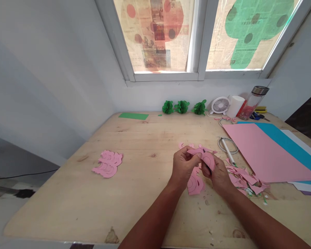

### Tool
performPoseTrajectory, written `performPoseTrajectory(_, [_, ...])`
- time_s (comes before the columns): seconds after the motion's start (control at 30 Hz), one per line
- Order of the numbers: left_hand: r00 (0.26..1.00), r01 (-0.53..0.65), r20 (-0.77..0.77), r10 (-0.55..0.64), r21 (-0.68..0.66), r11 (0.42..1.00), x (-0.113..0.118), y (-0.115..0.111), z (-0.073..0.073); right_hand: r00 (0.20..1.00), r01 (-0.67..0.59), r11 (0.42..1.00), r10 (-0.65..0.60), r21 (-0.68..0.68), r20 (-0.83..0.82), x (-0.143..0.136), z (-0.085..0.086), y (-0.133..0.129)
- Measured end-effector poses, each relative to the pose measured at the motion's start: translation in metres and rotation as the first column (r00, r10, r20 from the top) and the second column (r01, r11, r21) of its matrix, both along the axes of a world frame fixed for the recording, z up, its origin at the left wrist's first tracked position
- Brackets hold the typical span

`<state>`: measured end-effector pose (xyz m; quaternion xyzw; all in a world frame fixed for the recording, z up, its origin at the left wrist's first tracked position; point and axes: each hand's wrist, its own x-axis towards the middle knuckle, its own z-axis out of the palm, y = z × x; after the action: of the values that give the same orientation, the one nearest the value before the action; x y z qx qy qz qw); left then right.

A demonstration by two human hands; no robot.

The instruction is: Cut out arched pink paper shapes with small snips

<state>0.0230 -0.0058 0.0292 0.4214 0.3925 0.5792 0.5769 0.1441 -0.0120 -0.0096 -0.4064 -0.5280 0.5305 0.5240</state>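
the left hand pinches a pink paper piece by its left side; the right hand grips a dark tool, mostly hidden behind that paper. just below the grip, on the wooden table, lies a cut pink shape; to the right, pink scraps; well left, pink cutouts.

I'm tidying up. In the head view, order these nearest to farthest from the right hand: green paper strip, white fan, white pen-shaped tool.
1. White pen-shaped tool, just beyond the right hand.
2. White fan, at the back.
3. Green paper strip, back left.
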Motion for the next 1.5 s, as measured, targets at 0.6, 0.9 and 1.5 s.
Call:
performPoseTrajectory(0.6, [1.000, -0.003, -0.019, 0.003, -0.001, 1.000, -0.0009, 0.0018, -0.0025, 1.000, 0.009, 0.999, -0.009, -0.051, -0.002, -0.0016, 0.0023, -0.0009])
performPoseTrajectory(0.9, [1.000, -0.008, 0.009, 0.008, 0.008, 1.000, -0.0018, 0.0016, -0.0040, 1.000, 0.012, 0.998, -0.013, -0.067, -0.005, -0.0010, 0.0015, -0.0001])
performPoseTrajectory(1.5, [0.998, -0.043, 0.049, 0.043, 0.010, 0.999, -0.0019, 0.0025, -0.0038, 0.998, 0.055, 0.984, -0.061, -0.170, -0.031, -0.0048, -0.0001, -0.0015])
